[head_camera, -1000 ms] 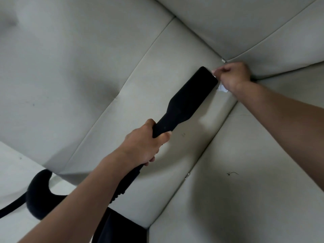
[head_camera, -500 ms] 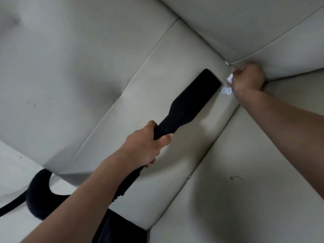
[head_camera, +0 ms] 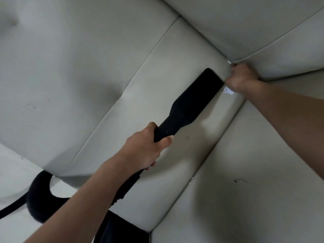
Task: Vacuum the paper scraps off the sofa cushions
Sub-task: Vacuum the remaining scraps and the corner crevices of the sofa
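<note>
My left hand (head_camera: 145, 148) grips the neck of the black vacuum nozzle (head_camera: 191, 104). The nozzle lies flat on the pale sofa seat cushion (head_camera: 157, 81), its wide mouth pointing into the back corner. My right hand (head_camera: 242, 78) is curled into a fist at that corner, against the seam and touching the nozzle's tip. Its fingertips are hidden. A white paper scrap (head_camera: 228, 91) lies on the cushion just under that hand, beside the nozzle mouth. A tiny scrap (head_camera: 229, 61) sticks out of the corner seam above the hand.
Another small scrap (head_camera: 191, 179) sits in the seam between the seat cushion and the right cushion (head_camera: 254, 199). The black vacuum hose (head_camera: 37, 199) curves off at the lower left over the light floor. The back cushions (head_camera: 245, 23) rise behind the corner.
My right hand has pulled its fingers in from a reach toward the nozzle tip to a fist at the corner seam. The nozzle and my left hand have barely shifted.
</note>
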